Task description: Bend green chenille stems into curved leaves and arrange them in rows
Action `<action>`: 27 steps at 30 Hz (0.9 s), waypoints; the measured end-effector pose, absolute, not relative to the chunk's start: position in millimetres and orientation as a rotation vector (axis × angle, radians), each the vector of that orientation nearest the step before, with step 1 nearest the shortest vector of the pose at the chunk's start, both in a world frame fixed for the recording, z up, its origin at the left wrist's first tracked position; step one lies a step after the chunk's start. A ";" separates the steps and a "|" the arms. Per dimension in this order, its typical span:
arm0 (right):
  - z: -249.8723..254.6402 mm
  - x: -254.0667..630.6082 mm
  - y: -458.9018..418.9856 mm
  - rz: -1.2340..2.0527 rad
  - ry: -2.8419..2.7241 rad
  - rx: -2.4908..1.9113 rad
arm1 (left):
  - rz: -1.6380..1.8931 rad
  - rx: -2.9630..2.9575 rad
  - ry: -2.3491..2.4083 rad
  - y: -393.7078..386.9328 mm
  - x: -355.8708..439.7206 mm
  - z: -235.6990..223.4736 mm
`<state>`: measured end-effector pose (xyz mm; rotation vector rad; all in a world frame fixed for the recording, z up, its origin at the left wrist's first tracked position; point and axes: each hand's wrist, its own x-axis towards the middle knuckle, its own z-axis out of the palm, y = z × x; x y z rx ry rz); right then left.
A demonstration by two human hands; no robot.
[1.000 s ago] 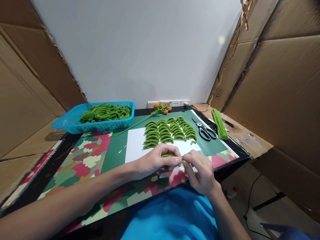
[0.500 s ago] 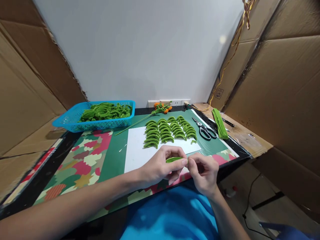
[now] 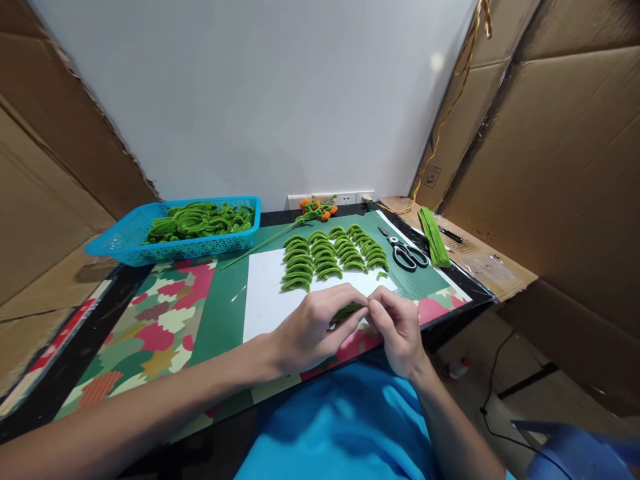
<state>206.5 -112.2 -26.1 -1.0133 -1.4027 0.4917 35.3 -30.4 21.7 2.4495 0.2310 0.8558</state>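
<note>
My left hand [image 3: 315, 323] is closed around a small green pipe-cleaner leaf [image 3: 349, 310], thumb and fingers pinching it from the left. My right hand [image 3: 397, 327] pinches the same leaf's right tip with its fingertips. Both hands hover over the near edge of a white sheet [image 3: 267, 297] on the table. Just beyond them, several finished green leaves [image 3: 330, 253] lie in neat rows on the sheet and the green mat.
A blue basket [image 3: 130, 243] full of green pipe-cleaner pieces stands at the back left. Black-handled scissors [image 3: 403, 252], a bundle of straight green pipe cleaners [image 3: 433, 237] and an orange-flowered stem [image 3: 315, 210] lie at the back right. Cardboard walls flank both sides.
Both hands stay together on the leaf; they have shifted slightly, and the fingers have turned over it so less of the leaf shows. The camera view has moved a little.
</note>
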 end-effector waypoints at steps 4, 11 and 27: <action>-30.9 206.7 -111.6 0.416 -1.398 -1.015 | 0.814 2.405 0.255 -31.6 33.0 17.8; -34.7 206.3 -103.8 0.486 -1.135 -0.999 | 0.534 1.817 0.497 -33.4 34.3 17.9; -34.4 206.5 -101.0 0.403 -1.181 -1.169 | 0.371 1.567 0.564 -38.7 39.6 4.8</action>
